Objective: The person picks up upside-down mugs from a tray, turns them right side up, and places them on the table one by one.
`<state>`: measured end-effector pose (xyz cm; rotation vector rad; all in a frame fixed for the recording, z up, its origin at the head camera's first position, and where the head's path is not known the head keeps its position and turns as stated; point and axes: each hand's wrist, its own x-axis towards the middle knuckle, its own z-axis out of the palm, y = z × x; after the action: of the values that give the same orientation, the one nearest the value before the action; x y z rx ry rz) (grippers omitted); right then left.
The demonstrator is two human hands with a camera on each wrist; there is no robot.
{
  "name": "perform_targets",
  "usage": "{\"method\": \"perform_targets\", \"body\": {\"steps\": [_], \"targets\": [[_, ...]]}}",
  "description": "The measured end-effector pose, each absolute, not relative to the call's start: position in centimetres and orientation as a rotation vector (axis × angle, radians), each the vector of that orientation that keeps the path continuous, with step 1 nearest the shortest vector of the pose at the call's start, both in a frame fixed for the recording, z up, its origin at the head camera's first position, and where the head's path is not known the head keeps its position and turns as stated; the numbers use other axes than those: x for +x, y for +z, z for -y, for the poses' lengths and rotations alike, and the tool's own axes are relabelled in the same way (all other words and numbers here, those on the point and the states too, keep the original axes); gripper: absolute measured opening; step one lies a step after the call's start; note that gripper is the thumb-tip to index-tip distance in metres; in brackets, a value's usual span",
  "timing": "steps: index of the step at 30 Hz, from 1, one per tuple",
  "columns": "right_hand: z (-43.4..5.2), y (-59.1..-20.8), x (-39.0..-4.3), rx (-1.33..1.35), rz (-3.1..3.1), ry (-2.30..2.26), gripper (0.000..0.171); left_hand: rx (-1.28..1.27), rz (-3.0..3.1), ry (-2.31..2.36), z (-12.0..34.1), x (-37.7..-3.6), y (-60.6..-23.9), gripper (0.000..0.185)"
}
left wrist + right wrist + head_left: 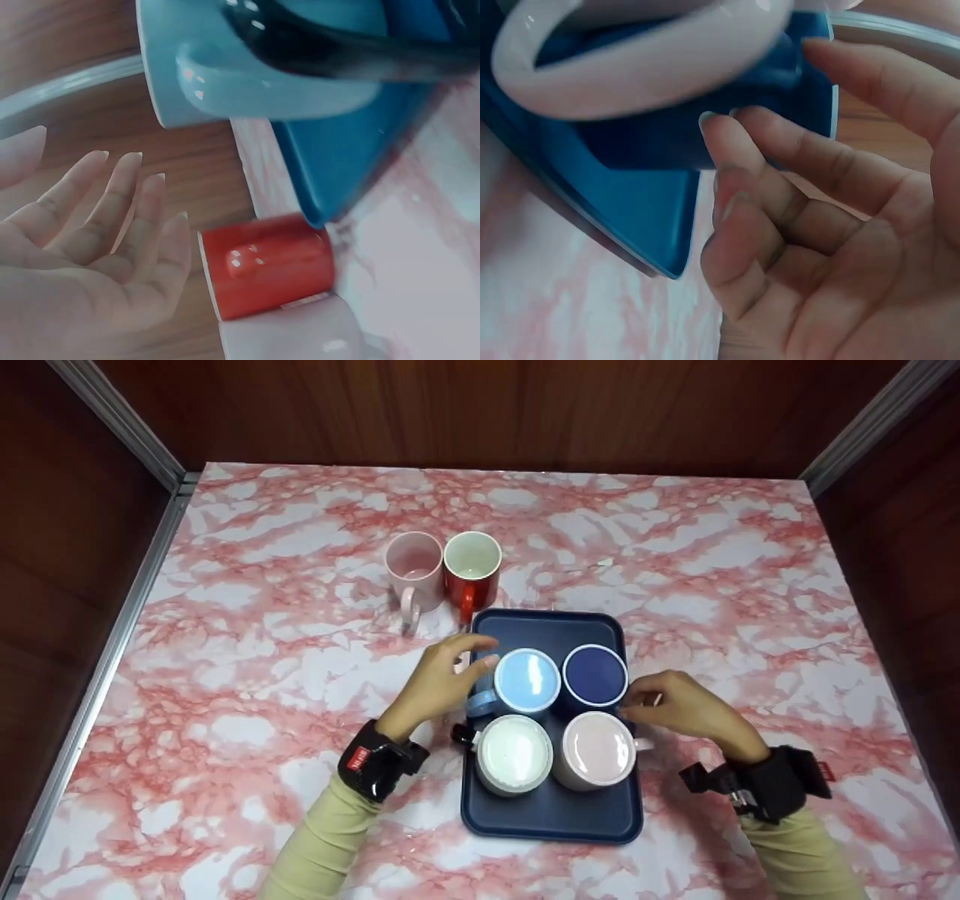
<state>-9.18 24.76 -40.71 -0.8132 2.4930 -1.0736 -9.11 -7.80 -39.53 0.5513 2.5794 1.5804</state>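
Observation:
A light blue mug (527,681) and a dark blue mug (595,676) stand bottom up side by side on a dark blue tray (551,825). My left hand (442,679) is beside the light blue mug, fingers loosely spread and holding nothing. On the other side, my right hand (671,703) pinches the handle of the dark blue mug at its right edge, thumb and forefinger either side of it. Nearer me on the tray are a white mug (515,754) with a black handle (463,735) and a pale pink mug (598,750), both bottom up.
Behind the tray, a pink mug (415,570) and a red mug (472,574) stand upright with mouths up and handles towards me. The table (262,660) has a red-and-white marbled top. Wooden panels (487,412) enclose its back and sides.

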Motion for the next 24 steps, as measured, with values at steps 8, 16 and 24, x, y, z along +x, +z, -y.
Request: {"method": "perform_targets", "body": {"steps": [8,16,24], "targets": [[-24.2,-41.3,-8.8,-0.752,-2.510,-1.033,0.004,0.380,-2.591,1.613,9.3,-9.4,-41.0,0.025],[-23.7,-40.8,-8.4,-0.732,-2.668,-0.898,0.010,0.289,-2.556,1.664,9.8,-9.5,-41.8,0.024],[-22.8,-40.0,-7.8,-0.624,-2.817,-0.652,0.017,0.238,-2.530,1.680,10.1,-9.5,-42.2,0.023]]}}
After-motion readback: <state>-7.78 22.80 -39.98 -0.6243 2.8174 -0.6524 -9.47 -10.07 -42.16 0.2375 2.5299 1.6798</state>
